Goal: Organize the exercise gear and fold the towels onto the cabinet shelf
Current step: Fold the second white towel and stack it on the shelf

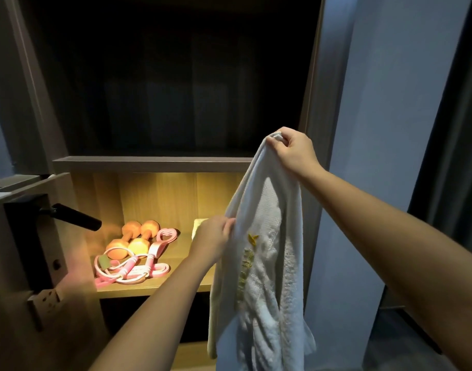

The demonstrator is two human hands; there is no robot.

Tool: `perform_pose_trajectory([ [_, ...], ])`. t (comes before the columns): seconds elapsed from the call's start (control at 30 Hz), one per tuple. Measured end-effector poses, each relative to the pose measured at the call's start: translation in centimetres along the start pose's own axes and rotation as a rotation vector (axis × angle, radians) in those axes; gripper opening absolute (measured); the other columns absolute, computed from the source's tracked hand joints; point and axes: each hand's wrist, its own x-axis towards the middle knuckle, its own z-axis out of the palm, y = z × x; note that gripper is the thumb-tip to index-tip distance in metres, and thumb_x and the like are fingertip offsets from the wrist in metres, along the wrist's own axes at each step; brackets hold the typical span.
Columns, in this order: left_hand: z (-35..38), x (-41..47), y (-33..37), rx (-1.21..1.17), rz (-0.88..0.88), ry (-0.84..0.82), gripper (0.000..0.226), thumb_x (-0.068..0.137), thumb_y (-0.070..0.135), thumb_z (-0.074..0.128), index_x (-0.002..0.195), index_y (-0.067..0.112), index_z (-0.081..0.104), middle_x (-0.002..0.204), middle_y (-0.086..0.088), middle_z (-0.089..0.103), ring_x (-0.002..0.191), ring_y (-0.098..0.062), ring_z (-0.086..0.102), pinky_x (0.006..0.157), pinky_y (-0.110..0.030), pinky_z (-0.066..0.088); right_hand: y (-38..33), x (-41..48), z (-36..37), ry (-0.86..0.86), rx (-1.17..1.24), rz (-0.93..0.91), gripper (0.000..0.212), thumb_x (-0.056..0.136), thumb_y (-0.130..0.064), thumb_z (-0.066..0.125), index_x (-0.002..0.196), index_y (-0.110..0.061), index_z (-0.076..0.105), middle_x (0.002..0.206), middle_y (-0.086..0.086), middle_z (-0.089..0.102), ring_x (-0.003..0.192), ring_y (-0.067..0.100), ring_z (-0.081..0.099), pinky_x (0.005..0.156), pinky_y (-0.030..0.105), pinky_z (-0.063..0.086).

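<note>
A white towel (pixel 267 263) with yellow embroidery hangs in front of the cabinet's right side. My right hand (pixel 293 151) pinches its top corner, held high. My left hand (pixel 216 238) grips the towel's left edge lower down. On the lit wooden shelf (pixel 154 286) lie two orange dumbbells (pixel 134 241) and pink exercise gear (pixel 138 266) with handles and loops. A folded pale towel (pixel 198 227) sits on the shelf, mostly hidden behind my left hand.
An open door with a black lever handle (pixel 74 215) stands at the left, close to the shelf. Above the lit shelf is a dark compartment (pixel 176 89). A bluish wall (pixel 390 129) is at the right, a dark curtain beyond it.
</note>
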Motion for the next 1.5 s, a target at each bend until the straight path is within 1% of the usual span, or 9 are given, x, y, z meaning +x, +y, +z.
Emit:
perform_pose_trajectory([
  [0.13,-1.6,1.1,-0.9,0.054,0.052,-0.013,0.024,0.099,0.031,0.053,0.09,0.017,0.071,0.084,0.004,0.065,0.078,-0.011,0.057,0.072,-0.03,0.047,1.9,-0.5,-0.5,0.054,0.05,0.094,0.019,0.1,-0.026,0.054,0.103,-0.014,0.067,0.096,-0.001,0.062,0.088,0.01,0.056,0.069,0.02,0.046],
  [0.27,-0.6,0.2,0.8,0.047,0.091,-0.056,0.022,0.093,0.04,0.058,0.09,0.022,0.069,0.084,0.009,0.061,0.078,-0.007,0.054,0.065,-0.023,0.039,0.4,0.1,0.1,0.066,0.059,0.038,0.019,0.099,-0.026,0.055,0.102,-0.011,0.067,0.092,-0.001,0.062,0.081,0.005,0.054,0.063,0.012,0.041],
  [0.4,0.3,-1.6,1.3,-0.028,0.17,0.135,0.04,0.096,0.044,0.046,0.07,0.015,0.056,0.069,0.002,0.052,0.062,-0.013,0.046,0.057,-0.03,0.032,0.2,0.5,-0.3,0.066,0.018,0.03,0.017,0.099,-0.026,0.056,0.099,-0.012,0.066,0.09,-0.002,0.059,0.077,0.003,0.052,0.056,0.004,0.037],
  [0.5,0.9,-2.2,2.0,0.062,0.234,0.024,0.034,0.093,0.046,0.056,0.074,0.018,0.053,0.074,0.006,0.05,0.066,-0.011,0.048,0.056,-0.023,0.035,0.8,0.2,-0.3,0.083,0.015,0.059,0.018,0.099,-0.026,0.056,0.101,-0.012,0.066,0.093,-0.002,0.06,0.078,0.003,0.052,0.061,0.009,0.039],
  [0.6,2.5,-2.5,2.4,0.159,0.209,-0.055,0.038,0.092,0.041,0.06,0.066,0.028,0.036,0.072,0.012,0.04,0.064,-0.008,0.043,0.053,-0.018,0.026,1.0,-0.3,0.3,0.083,0.022,0.058,0.012,0.099,-0.024,0.056,0.093,-0.017,0.063,0.088,-0.004,0.059,0.077,0.002,0.053,0.057,0.006,0.037],
  [0.8,2.9,-2.8,0.4,0.04,0.034,-0.023,0.024,0.088,0.019,0.058,0.068,0.019,0.046,0.068,0.006,0.046,0.062,-0.013,0.046,0.055,-0.024,0.031,2.9,-0.7,-1.1,0.168,0.012,0.158,0.014,0.099,-0.022,0.056,0.086,-0.018,0.06,0.075,-0.012,0.054,0.071,0.002,0.051,0.05,-0.002,0.034],
  [1.03,-3.5,0.9,0.6,-0.132,-0.009,0.184,0.023,0.099,0.018,0.045,0.077,0.02,0.04,0.065,0.002,0.049,0.053,-0.008,0.043,0.044,-0.017,0.034,5.7,-0.5,-4.1,0.228,-0.054,0.239,0.029,0.096,-0.029,0.056,0.081,-0.005,0.059,0.078,0.001,0.06,0.074,0.015,0.052,0.06,0.027,0.038],
  [1.2,-8.4,1.8,1.8,-0.13,0.112,0.326,0.017,0.102,0.018,0.044,0.085,0.014,0.044,0.068,0.004,0.051,0.061,-0.008,0.048,0.055,-0.028,0.037,3.9,-0.7,-5.9,0.242,0.047,0.171,0.031,0.098,-0.03,0.053,0.069,-0.022,0.046,0.068,-0.01,0.05,0.062,0.004,0.044,0.049,0.009,0.033],
  [1.5,-14.0,-0.2,7.1,-0.177,0.279,0.33,0.02,0.103,0.018,0.043,0.085,0.011,0.048,0.065,0.003,0.046,0.057,-0.006,0.038,0.053,-0.022,0.03,-1.4,-2.2,-6.6,0.222,0.425,0.196,0.035,0.1,-0.033,0.049,0.067,-0.021,0.046,0.066,-0.005,0.047,0.062,0.011,0.045,0.057,0.022,0.041],
])
